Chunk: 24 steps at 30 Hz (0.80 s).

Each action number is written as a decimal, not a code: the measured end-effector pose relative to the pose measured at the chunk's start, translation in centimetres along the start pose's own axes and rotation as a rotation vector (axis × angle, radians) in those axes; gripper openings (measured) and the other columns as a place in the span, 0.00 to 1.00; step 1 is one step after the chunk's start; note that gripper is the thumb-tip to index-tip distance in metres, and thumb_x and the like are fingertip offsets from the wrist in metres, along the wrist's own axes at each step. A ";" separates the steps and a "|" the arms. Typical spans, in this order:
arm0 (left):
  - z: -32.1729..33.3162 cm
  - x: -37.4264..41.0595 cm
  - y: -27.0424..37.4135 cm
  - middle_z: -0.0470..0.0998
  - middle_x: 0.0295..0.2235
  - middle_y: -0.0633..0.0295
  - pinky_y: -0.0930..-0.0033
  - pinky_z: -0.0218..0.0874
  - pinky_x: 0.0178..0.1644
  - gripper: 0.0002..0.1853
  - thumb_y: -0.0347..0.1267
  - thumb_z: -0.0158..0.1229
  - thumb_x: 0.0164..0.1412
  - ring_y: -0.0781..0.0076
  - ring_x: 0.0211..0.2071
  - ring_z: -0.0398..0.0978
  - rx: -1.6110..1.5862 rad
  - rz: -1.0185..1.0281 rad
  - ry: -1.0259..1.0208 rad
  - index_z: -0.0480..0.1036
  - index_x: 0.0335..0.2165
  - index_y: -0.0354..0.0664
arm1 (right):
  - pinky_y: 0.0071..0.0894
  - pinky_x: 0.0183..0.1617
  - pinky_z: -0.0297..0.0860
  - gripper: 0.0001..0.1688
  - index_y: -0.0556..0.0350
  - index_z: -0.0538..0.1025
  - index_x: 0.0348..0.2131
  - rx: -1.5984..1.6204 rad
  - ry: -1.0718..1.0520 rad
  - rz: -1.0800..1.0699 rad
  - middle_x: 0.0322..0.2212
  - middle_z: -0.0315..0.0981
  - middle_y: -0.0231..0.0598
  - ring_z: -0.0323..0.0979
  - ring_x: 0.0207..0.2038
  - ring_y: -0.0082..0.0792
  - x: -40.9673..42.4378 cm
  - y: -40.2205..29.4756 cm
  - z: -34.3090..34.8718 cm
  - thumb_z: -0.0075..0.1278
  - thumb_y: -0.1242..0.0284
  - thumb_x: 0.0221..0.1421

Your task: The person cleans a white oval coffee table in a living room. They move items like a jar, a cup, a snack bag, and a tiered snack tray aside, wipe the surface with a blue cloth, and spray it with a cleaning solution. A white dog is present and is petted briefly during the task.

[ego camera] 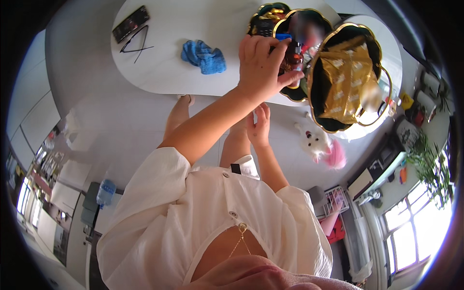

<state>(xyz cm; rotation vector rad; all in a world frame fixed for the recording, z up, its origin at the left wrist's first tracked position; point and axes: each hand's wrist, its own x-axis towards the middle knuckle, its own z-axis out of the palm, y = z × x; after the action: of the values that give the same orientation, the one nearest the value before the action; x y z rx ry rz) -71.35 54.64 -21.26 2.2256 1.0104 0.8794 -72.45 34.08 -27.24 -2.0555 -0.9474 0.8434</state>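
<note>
My left hand (262, 67) reaches over the white table, thumb and fingers around a small dark brown bottle (294, 61) with a label. The bottle is at a dark green, gold-rimmed, flower-shaped tray (298, 98); whether it rests on the tray is hidden. A blue object (282, 36) shows by my fingers. Nearer on the right, a similar tray (317, 81) holds a gold foil package (344, 81). Behind, another such tray (250, 27) holds small gold-wrapped pieces (273, 15). My right hand (259, 127) hangs below the table edge, fingers loosely bent, with nothing visible in it.
On the white table (163, 78) lie a crumpled blue cloth (203, 58), black-framed glasses (136, 47) and a dark phone-like device (131, 23). A white dog with a pink tail (315, 143) is on the floor at right. A water jug (106, 191) stands at lower left.
</note>
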 end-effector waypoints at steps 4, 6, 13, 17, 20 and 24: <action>-2.0 -1.7 -2.5 0.68 0.45 0.56 0.54 0.52 0.53 0.36 0.49 0.67 0.47 0.55 0.45 0.65 -0.073 -0.100 -0.035 0.69 0.51 0.42 | 0.47 0.53 0.65 0.19 0.59 0.72 0.47 -0.107 -0.064 -0.126 0.47 0.67 0.50 0.66 0.49 0.53 2.1 -0.2 1.5 0.47 0.81 0.53; -4.2 -3.0 -5.4 0.69 0.47 0.53 0.53 0.52 0.54 0.31 0.45 0.65 0.51 0.52 0.48 0.65 -0.055 -0.143 -0.036 0.70 0.50 0.44 | 0.48 0.54 0.64 0.21 0.58 0.71 0.48 -0.159 -0.116 -0.190 0.48 0.66 0.49 0.66 0.49 0.54 3.9 -0.3 3.1 0.48 0.80 0.52; -15.7 -7.8 -24.6 0.70 0.49 0.51 0.51 0.52 0.58 0.23 0.31 0.62 0.55 0.49 0.53 0.64 0.368 -0.168 0.244 0.68 0.50 0.40 | 0.46 0.56 0.62 0.25 0.49 0.70 0.51 -0.222 -0.175 -0.354 0.48 0.66 0.47 0.64 0.51 0.52 11.5 -4.6 12.0 0.51 0.78 0.52; -22.5 -5.6 -34.3 0.70 0.49 0.49 0.51 0.55 0.57 0.26 0.36 0.61 0.54 0.48 0.53 0.64 0.347 -0.539 0.270 0.68 0.49 0.38 | 0.46 0.52 0.65 0.28 0.47 0.68 0.53 -0.222 -0.187 -0.421 0.47 0.66 0.42 0.65 0.49 0.52 13.3 -7.9 17.6 0.54 0.76 0.51; -25.1 -5.1 -42.1 0.71 0.48 0.49 0.55 0.59 0.54 0.28 0.39 0.60 0.55 0.52 0.50 0.67 0.182 -0.894 0.280 0.67 0.51 0.36 | 0.44 0.51 0.67 0.24 0.50 0.71 0.50 -0.092 -0.307 -0.319 0.46 0.68 0.47 0.67 0.48 0.53 13.9 -10.9 23.4 0.54 0.75 0.52; -24.7 -5.6 -46.3 0.72 0.47 0.51 0.59 0.63 0.49 0.30 0.40 0.58 0.56 0.60 0.47 0.71 -0.172 -1.274 0.348 0.65 0.52 0.35 | 0.46 0.55 0.63 0.25 0.41 0.69 0.53 -0.431 -0.291 -0.415 0.50 0.65 0.41 0.63 0.53 0.46 16.1 -14.4 30.6 0.51 0.71 0.54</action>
<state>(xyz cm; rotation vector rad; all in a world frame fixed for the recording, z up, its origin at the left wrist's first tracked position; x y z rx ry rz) -113.03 81.73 -39.12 0.8900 2.0142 0.6563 -93.08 64.06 -36.17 -1.9928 -1.7738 0.7685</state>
